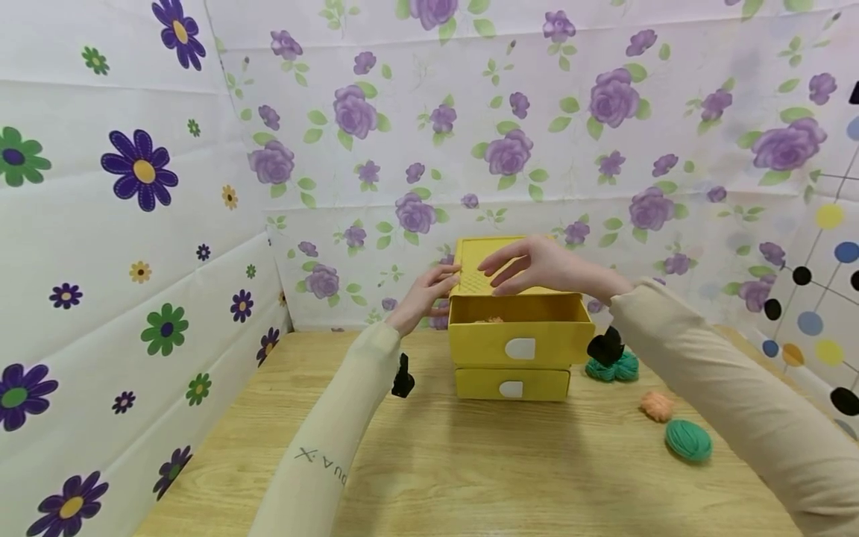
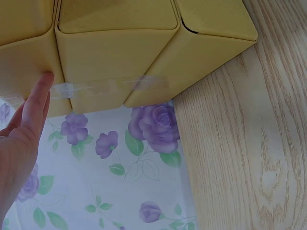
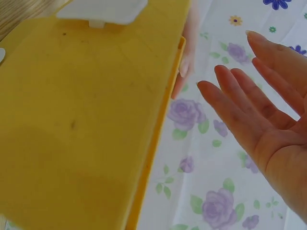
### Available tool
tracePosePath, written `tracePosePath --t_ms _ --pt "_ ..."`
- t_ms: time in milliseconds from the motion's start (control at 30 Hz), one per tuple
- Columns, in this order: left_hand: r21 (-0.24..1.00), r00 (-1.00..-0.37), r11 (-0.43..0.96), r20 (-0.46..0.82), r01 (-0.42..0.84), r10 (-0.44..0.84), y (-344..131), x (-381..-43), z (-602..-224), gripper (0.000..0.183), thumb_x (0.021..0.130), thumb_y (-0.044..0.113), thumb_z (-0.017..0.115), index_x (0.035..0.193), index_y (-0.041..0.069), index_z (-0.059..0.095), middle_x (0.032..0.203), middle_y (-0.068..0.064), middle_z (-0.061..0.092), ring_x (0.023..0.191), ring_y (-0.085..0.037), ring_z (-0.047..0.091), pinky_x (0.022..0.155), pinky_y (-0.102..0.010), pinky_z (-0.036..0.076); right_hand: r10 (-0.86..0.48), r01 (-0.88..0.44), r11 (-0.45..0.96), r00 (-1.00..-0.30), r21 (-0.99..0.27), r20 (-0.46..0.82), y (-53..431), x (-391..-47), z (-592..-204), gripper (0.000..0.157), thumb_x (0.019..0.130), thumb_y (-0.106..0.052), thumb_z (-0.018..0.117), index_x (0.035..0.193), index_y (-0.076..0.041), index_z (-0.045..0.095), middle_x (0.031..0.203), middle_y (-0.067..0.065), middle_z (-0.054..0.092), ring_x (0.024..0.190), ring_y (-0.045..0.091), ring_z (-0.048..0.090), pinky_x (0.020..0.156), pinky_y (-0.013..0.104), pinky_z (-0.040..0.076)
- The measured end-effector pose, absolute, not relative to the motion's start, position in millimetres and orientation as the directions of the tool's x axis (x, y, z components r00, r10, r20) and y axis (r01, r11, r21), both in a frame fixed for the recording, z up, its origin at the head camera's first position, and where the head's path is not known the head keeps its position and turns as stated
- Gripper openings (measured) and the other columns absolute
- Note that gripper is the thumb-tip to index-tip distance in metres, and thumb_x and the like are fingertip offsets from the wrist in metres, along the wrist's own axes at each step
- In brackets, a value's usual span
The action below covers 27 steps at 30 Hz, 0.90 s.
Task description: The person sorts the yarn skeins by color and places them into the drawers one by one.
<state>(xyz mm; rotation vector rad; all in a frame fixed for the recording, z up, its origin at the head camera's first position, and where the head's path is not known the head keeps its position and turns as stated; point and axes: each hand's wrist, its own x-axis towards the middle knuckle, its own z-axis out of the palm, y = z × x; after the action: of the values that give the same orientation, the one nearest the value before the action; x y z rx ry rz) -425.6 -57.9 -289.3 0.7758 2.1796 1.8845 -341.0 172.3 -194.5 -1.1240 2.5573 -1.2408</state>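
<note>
A yellow drawer cabinet stands against the flowered backdrop. Its upper drawer is pulled out, and a bit of peach yarn shows inside. The lower drawer has a white tab like the upper one. My left hand touches the cabinet's left side; in the left wrist view its fingertip meets the yellow wall near a strip of clear tape. Above the pulled-out drawer hovers my right hand, fingers loosely bent. In the right wrist view that hand holds nothing.
Right of the cabinet lie a teal yarn bundle, a small peach yarn clump and a teal yarn ball on the wooden table. Patterned sheets rise at the left, back and right.
</note>
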Motion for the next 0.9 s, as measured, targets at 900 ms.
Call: tracePosePath --t_ms 900 --pt "0.956 -0.833 0.062 0.215 0.285 0.51 -59.3 -410.9 -278.6 0.045 0.097 0.022 0.044 0.139 0.007 0.036 0.133 -0.015 0.035 0.107 -0.031 0.041 0.082 -0.046 0.043 -0.508 -0.489 0.337 -0.814 -0.805 0.282 266.4 -321.7 -210.5 0.041 0.086 -0.01 0.063 0.124 0.001 0.053 0.118 0.018 0.054 0.1 0.027 0.056 0.079 0.038 0.046"
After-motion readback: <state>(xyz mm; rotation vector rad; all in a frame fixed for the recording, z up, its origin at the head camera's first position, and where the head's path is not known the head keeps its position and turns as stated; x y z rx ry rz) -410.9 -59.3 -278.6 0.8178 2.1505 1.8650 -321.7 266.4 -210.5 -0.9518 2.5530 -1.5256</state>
